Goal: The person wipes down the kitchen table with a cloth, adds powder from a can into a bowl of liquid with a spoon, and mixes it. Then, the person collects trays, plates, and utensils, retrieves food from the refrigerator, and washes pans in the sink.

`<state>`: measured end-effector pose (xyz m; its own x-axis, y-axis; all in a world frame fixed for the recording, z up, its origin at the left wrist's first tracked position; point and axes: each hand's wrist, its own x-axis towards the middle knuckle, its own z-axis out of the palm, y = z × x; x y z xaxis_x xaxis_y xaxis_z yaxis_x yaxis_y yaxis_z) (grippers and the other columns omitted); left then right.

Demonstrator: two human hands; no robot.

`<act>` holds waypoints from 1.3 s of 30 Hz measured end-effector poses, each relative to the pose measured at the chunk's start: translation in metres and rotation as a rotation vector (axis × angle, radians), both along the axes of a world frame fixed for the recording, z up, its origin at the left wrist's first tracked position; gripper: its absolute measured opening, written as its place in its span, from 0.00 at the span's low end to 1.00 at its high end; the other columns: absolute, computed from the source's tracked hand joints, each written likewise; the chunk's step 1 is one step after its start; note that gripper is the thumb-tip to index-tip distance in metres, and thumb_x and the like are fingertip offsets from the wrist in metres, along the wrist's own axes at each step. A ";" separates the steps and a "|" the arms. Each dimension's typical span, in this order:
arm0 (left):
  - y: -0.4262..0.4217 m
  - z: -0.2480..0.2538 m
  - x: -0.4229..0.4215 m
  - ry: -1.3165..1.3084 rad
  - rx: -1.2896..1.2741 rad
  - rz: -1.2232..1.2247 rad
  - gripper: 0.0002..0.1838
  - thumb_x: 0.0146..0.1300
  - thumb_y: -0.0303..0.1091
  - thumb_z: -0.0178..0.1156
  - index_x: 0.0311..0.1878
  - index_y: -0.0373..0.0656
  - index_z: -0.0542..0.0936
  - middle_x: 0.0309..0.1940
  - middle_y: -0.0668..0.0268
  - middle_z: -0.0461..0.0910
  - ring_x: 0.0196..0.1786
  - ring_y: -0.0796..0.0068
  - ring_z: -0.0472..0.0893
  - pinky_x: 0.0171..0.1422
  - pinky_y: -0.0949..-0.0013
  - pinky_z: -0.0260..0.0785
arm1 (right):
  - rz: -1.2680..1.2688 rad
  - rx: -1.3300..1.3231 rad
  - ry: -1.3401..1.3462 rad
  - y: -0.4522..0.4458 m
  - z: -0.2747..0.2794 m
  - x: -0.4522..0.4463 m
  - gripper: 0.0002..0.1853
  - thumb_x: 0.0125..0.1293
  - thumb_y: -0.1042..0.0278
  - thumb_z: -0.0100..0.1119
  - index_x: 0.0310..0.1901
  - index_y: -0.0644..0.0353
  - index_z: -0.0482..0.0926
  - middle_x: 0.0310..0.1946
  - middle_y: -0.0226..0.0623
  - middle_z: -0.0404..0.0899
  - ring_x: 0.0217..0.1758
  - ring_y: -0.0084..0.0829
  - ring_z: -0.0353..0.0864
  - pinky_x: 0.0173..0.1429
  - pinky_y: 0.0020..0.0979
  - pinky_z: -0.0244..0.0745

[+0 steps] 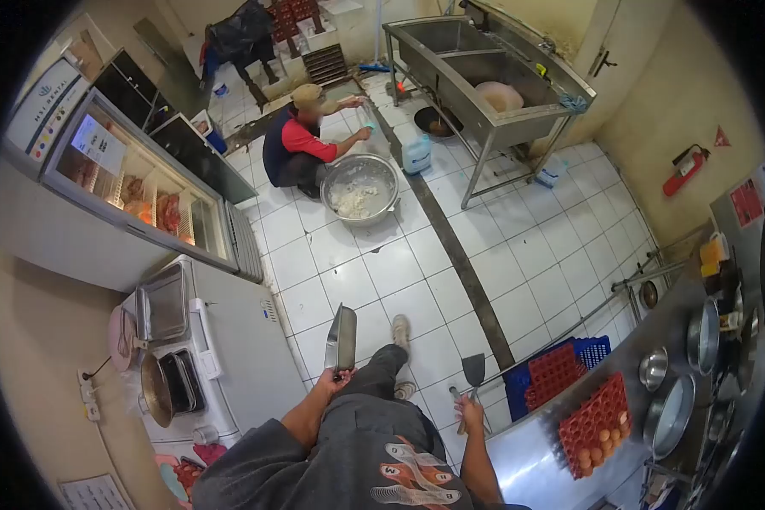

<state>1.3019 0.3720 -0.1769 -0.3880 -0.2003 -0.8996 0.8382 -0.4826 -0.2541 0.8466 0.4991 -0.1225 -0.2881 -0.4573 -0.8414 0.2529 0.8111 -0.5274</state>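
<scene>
My left hand (336,380) is closed round the handle of a shiny metal scoop (342,342), held low over the tiled floor. In my right hand (469,414) is a spatula (474,369) with a broad dark blade pointing away from me. A second slim tool seems to lie against it in the same grip; its kind is too small to make out. That hand is beside the edge of the steel table (527,459). Ahead, a co-worker (302,140) in red and dark clothing squats behind a large metal basin (361,189) with whitish stuff in it.
A steel double sink (493,76) stands at the back right, with a blue jug (416,155) near it. To my left are a chest freezer (238,340) and a lit display fridge (136,187). Red egg trays (599,416) lie on the right-hand table.
</scene>
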 end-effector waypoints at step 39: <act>-0.516 0.262 -0.622 -0.755 -0.629 -0.106 0.29 0.61 0.20 0.54 0.64 0.49 0.58 0.41 0.59 0.74 0.35 0.69 0.79 0.31 0.68 0.79 | 0.061 0.008 0.110 -0.513 0.012 -0.626 0.26 0.71 0.42 0.48 0.45 0.61 0.78 0.46 0.38 0.80 0.48 0.37 0.78 0.45 0.40 0.72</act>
